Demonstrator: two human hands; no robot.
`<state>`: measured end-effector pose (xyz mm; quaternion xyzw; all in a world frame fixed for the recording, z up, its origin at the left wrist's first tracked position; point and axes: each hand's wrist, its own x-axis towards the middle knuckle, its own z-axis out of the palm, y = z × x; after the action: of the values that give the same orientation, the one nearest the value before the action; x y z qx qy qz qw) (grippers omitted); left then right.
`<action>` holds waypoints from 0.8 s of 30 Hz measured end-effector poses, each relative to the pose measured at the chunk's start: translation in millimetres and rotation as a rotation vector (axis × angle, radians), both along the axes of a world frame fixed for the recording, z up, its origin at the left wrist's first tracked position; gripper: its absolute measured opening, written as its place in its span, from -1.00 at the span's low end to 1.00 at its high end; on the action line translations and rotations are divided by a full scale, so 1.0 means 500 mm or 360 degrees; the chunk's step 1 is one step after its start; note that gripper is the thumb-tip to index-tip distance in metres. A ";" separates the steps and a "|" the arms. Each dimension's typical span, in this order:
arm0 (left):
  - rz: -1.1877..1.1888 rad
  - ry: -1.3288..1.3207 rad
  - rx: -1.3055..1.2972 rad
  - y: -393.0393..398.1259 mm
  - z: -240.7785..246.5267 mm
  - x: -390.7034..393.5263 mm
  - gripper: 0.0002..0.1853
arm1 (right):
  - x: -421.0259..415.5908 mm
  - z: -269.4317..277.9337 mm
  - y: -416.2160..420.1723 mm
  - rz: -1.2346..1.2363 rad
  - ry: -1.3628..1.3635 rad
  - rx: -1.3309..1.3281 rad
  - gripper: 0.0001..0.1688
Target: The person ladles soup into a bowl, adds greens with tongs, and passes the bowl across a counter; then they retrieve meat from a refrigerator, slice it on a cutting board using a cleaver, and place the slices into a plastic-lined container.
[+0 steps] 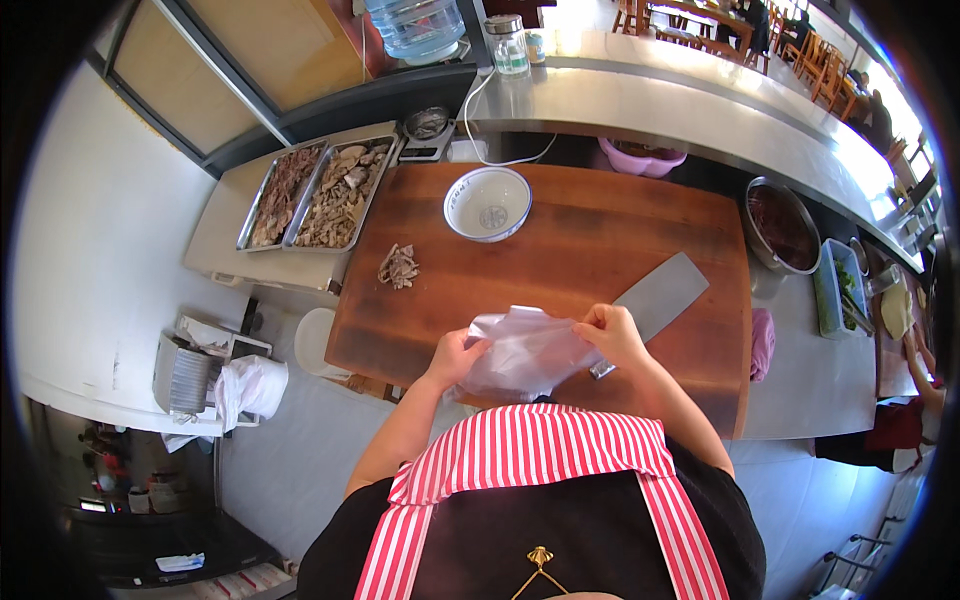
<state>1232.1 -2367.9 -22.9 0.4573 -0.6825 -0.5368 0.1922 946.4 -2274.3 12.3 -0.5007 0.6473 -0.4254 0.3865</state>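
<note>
Between my two hands a clear plastic bag (525, 352) is stretched above the near edge of the wooden board (570, 210). My left hand (455, 358) grips its left side, and the fingers of my right hand (611, 334) pinch its upper right edge. Partly behind my right hand lies a wide-bladed cleaver (664, 292), blade pointing to the upper right. A white bowl with a blue rim (488, 204) stands near the board's far edge, with nothing in it. A small pile of sliced meat (399, 267) lies on the board's left part.
Two metal trays of cut meat (337, 196) sit at the left, near a small scale (427, 142). Along the right are a metal bowl (782, 225), a pink cloth (762, 345) and a tub of greens (843, 289). A co-worker's arms (919, 360) show at the far right.
</note>
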 end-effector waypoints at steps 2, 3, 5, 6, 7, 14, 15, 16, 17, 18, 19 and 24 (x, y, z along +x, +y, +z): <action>0.0025 -0.0246 -0.0293 -0.037 -0.081 0.032 -0.78 | -0.019 -0.077 0.009 -0.0204 -0.0447 0.0095 -0.78; 0.0066 -0.0348 -0.0556 -0.055 -0.119 0.060 -0.78 | -0.016 -0.055 0.018 -0.0275 -0.0374 0.0237 -0.77; 0.0171 -0.0545 -0.0355 -0.103 -0.125 0.075 -0.76 | -0.039 -0.087 0.042 -0.0359 -0.0855 0.0180 -0.85; 0.0199 -0.0667 -0.0392 -0.127 -0.122 0.078 -0.75 | -0.056 -0.104 0.055 -0.0330 -0.0982 0.0269 -0.86; 0.0265 -0.0803 -0.0425 -0.146 -0.111 0.094 -0.74 | -0.049 -0.134 0.063 -0.0389 -0.1226 0.0267 -0.87; 0.0483 -0.1010 -0.0696 -0.273 -0.126 0.239 -0.76 | 0.017 -0.114 0.094 -0.0799 -0.1219 0.0496 -0.88; 0.0457 -0.1070 -0.0710 -0.273 -0.131 0.251 -0.76 | 0.024 -0.111 0.094 -0.0910 -0.1208 0.0420 -0.88; 0.0432 -0.1129 -0.0723 -0.271 -0.130 0.260 -0.76 | 0.029 -0.104 0.090 -0.0950 -0.1172 0.0346 -0.86; 0.0411 -0.1191 -0.0737 -0.274 -0.129 0.268 -0.76 | 0.034 -0.096 0.083 -0.0950 -0.1047 0.0291 -0.84; 0.0333 -0.1237 -0.0622 -0.277 -0.122 0.276 -0.64 | 0.040 -0.082 0.075 -0.0946 -0.0923 0.0247 -0.81; 0.0392 -0.1207 -0.0648 -0.277 -0.116 0.279 -0.58 | 0.048 -0.067 0.065 -0.0937 -0.0799 0.0204 -0.78; 0.0661 -0.0910 -0.1536 -0.212 -0.022 0.246 -0.29 | 0.114 0.020 0.008 -0.0955 -0.0836 -0.0242 -0.76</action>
<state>1355.3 -2473.7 -34.0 0.5685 -0.7702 0.0271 0.2878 1003.2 -2270.1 22.1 -0.1910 0.6105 -0.6795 0.3592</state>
